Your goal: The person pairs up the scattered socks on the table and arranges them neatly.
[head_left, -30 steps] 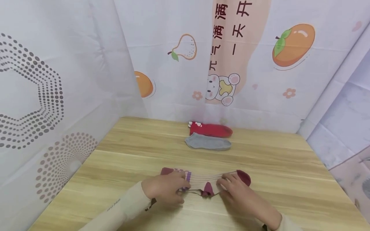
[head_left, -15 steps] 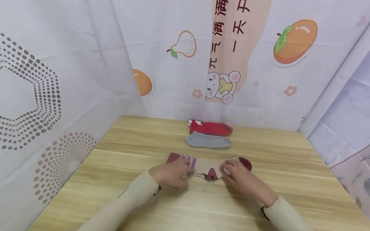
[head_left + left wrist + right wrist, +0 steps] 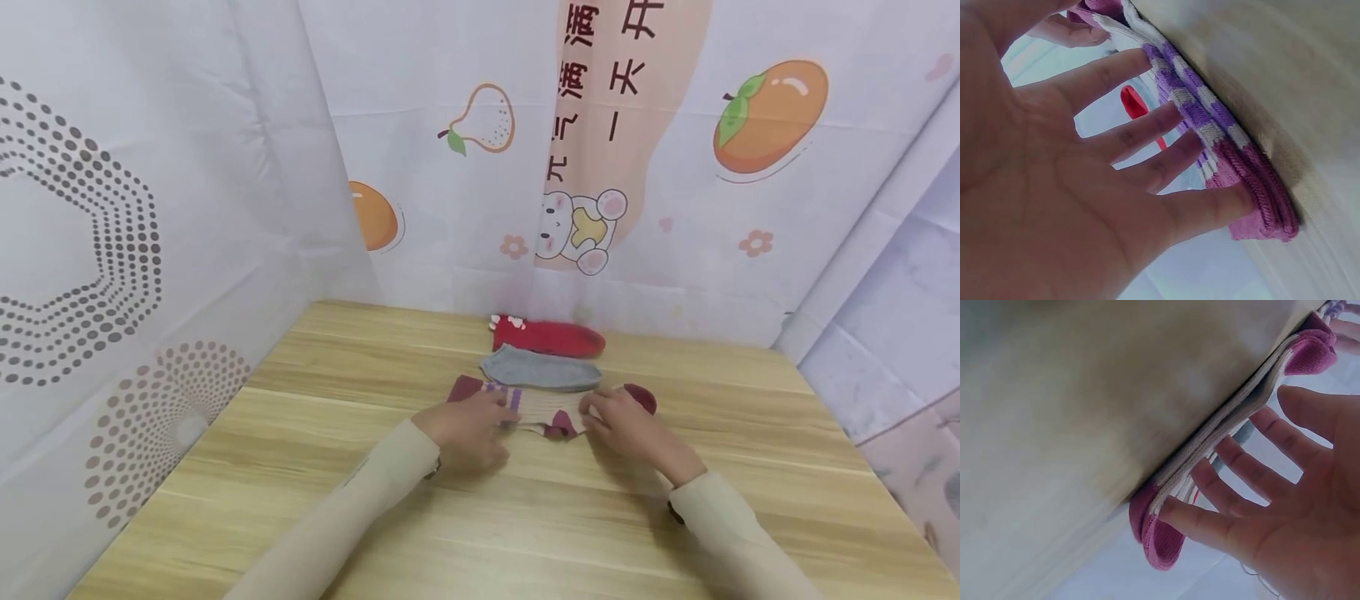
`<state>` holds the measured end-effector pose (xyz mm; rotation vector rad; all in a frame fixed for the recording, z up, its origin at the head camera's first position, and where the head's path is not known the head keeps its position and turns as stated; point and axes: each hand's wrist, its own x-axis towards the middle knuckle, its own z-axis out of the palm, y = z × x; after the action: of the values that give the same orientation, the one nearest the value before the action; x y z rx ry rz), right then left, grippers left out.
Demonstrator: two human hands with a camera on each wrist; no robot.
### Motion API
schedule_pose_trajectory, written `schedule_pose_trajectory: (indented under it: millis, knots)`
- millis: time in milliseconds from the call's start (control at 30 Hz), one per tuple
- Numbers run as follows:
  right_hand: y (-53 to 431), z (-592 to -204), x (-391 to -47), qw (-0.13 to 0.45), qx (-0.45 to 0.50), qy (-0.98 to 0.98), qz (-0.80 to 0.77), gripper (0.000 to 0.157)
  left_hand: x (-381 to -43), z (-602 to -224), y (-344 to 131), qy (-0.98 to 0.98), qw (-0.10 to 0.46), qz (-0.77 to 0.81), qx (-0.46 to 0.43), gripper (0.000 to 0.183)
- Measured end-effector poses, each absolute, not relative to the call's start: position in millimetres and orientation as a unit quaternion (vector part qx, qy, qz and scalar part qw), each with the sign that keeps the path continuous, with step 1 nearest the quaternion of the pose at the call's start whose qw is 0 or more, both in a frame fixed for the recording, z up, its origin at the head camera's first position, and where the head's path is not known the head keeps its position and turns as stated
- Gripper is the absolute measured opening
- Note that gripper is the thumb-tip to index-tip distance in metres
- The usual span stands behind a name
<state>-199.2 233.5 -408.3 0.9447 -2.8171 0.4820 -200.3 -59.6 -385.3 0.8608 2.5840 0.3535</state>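
Observation:
A cream sock (image 3: 551,407) with thin stripes, a purple checked band and maroon cuff, heel and toe lies flat across the table in the head view. My left hand (image 3: 471,425) rests its fingertips on the cuff end, near the purple band (image 3: 1194,112). On the toe end lie the fingertips of my right hand (image 3: 626,425). Both wrist views show the fingers spread and fairly straight, touching the fabric from above. The sock appears doubled in layers, with its maroon toe (image 3: 1163,540) curling up a little. Just behind it lies a grey sock (image 3: 540,369).
Beyond the grey sock is a red sock (image 3: 551,337) with a white figure at its cuff, near the table's back edge. The wooden table (image 3: 360,350) is bordered by a printed white curtain (image 3: 435,217) behind and another at the left.
Both hands have slid the cream sock away from the body, toward the back and slightly right. It is now right by the grey sock; the grey and red socks have stayed put.

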Motion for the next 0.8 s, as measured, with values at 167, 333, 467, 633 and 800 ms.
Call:
schedule_pose_trajectory:
  millis: [167, 333, 467, 633, 800]
  knots:
    - [236.1, -408.1, -204.8, 0.043, 0.305, -0.937, 0.163, 0.007, -205.8, -387.6, -58.9, 0.918, 0.196, 0.125, 0.322, 0.068]
    - [229.0, -402.0, -204.8, 0.035, 0.314, -0.933, 0.17, 0.011, -203.8, -388.0, -64.2, 0.925, 0.183, 0.116, 0.313, 0.072]
    - [220.5, -398.3, -196.5, 0.047, 0.313, -0.939, 0.137, 0.014, -198.2, -390.3, -68.6, 0.933, 0.174, 0.101, 0.297, 0.075]
    - [215.1, -400.9, -179.8, 0.168, 0.358, -0.912, 0.106, 0.028, -184.7, -387.4, -78.0, 0.939, 0.136, 0.089, 0.303, 0.073]
    - [219.2, -399.9, -155.1, 0.253, 0.366, -0.889, 0.107, 0.036, -166.8, -381.4, -86.7, 0.933, 0.022, 0.102, 0.344, 0.073]
